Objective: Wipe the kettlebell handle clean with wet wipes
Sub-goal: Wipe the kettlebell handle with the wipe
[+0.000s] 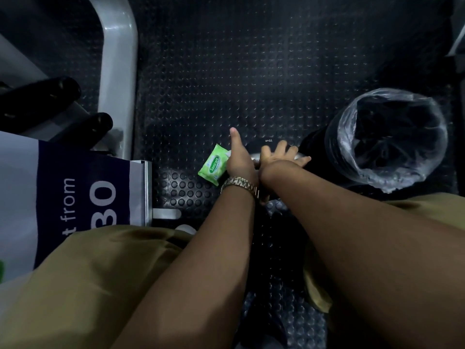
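While the kettlebell handle (pixel 253 157), a silvery bar, sits under both hands, the wiping step looks begun or about to begin; no wipe can be seen on it. Kettlebell (pixel 266 143) itself is dark and hard to read against the studded rubber floor (pixel 226 71). It stands mid-floor just ahead of the person's knees, between the wet wipes pack (pixel 214 165) and the bin (pixel 352 157), close up to the bin.

Right hand (pixel 280 154) lies across the handle, fingers spread and fairly straight, pressing rather than wrapped. Left hand (pixel 239 162), wristwatch (pixel 239 186) on it, is at the handle's left end with the thumb stuck out straight. Its fingers are hidden, so can't tell if it grips the bar or a wipe. Hands are close together, wrists nearly touching.

Next move, my guess: if no wipe is under the palm, pull one from the green pack just left of the left hand. Otherwise rub along the bar and round its underside, steadying the bell.

In the way: the bin with its clear liner crowds the handle's right end. Toward the floor's left edge are a grey frame (pixel 118 71), black rollers (pixel 57 91) and a sign board (pixel 83 197).
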`<state>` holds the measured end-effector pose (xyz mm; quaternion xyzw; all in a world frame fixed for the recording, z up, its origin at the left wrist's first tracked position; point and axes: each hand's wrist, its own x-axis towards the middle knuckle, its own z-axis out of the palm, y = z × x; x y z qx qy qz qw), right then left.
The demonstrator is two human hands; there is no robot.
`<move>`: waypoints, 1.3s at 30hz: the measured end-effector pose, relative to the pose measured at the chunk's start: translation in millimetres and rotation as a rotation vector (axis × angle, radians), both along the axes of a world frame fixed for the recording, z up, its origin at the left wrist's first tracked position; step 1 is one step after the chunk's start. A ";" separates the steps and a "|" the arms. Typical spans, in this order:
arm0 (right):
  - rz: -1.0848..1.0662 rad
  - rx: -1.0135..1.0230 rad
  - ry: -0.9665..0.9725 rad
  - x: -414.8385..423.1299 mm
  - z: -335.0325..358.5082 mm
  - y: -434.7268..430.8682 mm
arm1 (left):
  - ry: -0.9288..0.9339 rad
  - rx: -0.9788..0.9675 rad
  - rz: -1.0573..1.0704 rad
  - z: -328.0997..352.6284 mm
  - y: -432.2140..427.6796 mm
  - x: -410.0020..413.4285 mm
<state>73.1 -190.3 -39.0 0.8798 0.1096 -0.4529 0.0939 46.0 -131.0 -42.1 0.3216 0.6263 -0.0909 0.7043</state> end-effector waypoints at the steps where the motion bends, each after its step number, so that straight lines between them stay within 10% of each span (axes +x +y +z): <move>1: 0.002 0.001 0.002 0.2 -0.2 -0.1 | 0.001 -0.004 -0.017 -2.2 0.5 0.0; 39: 0.036 -0.018 -0.011 -3.7 2.3 -1.3 | -0.051 -0.018 -0.219 -22.4 12.8 -13.2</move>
